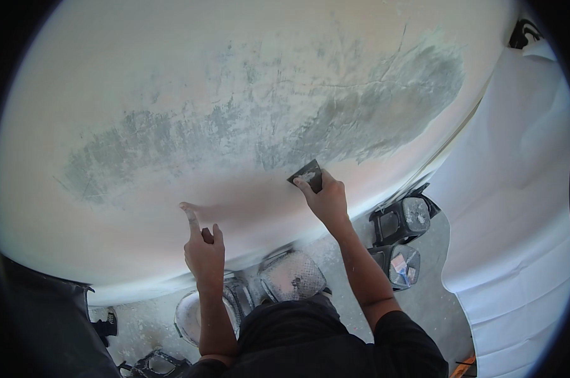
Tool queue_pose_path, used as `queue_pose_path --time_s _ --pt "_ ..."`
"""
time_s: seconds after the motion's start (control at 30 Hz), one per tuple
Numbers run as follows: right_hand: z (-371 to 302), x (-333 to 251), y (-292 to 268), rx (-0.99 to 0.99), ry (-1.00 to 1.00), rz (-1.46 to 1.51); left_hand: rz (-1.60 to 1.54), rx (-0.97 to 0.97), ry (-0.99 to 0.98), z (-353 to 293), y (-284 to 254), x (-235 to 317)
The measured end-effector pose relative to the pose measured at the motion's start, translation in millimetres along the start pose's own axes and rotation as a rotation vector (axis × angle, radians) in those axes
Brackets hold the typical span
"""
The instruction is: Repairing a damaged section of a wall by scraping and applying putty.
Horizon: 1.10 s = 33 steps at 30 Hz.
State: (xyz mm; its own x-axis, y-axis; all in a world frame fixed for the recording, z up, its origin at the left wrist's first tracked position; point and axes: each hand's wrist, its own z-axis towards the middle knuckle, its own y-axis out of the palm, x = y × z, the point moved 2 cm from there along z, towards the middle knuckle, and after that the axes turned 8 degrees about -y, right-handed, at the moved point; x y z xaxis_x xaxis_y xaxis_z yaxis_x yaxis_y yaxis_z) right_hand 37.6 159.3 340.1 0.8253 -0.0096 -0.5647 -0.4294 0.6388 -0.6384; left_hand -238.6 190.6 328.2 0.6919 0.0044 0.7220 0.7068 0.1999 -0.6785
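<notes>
Head view: the right hand (329, 198) pinches a dark, four-sided spreader (309, 179), smeared with pale residue, between thumb and fingers, near the lower edge of a grey patch (385, 107) on the broad, curved, pale panel (247, 195). The left hand (204, 255) extends its index finger toward the panel, the others curled; whether these enclose anything cannot be told

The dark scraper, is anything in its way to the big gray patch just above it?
Nothing visible stands between the scraper in the right hand and the gray patch. The left hand is off to the left, out of the way.
</notes>
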Motion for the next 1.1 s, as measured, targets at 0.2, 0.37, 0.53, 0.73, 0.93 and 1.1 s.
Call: queue_pose_path --time_s 0.2,0.37,0.53,0.73,0.93,1.1 --pt "-3.6 -9.9 2.5 0.112 0.072 0.274 0.049 0.003 0.010 0.8 -0.7 -3.6" --pt "2.5 -27.2 5.3 0.057 0.147 0.259 0.057 -0.010 0.012 4.2 -1.8 -8.9" --pt "-8.9 -5.4 24.9 0.131 0.161 0.252 0.121 -0.024 0.014 7.5 -4.6 -14.5" --pt "-16.1 -10.1 31.4 0.169 0.200 0.357 0.087 0.005 -0.019 1.1 -0.6 -4.7" --pt "-14.2 -24.9 26.0 0.172 0.174 0.346 0.105 -0.030 -0.055 1.0 -6.2 -2.7" --pt "-15.6 -18.6 33.4 0.214 0.166 0.421 0.123 -0.013 -0.043 0.0 -7.2 3.0"
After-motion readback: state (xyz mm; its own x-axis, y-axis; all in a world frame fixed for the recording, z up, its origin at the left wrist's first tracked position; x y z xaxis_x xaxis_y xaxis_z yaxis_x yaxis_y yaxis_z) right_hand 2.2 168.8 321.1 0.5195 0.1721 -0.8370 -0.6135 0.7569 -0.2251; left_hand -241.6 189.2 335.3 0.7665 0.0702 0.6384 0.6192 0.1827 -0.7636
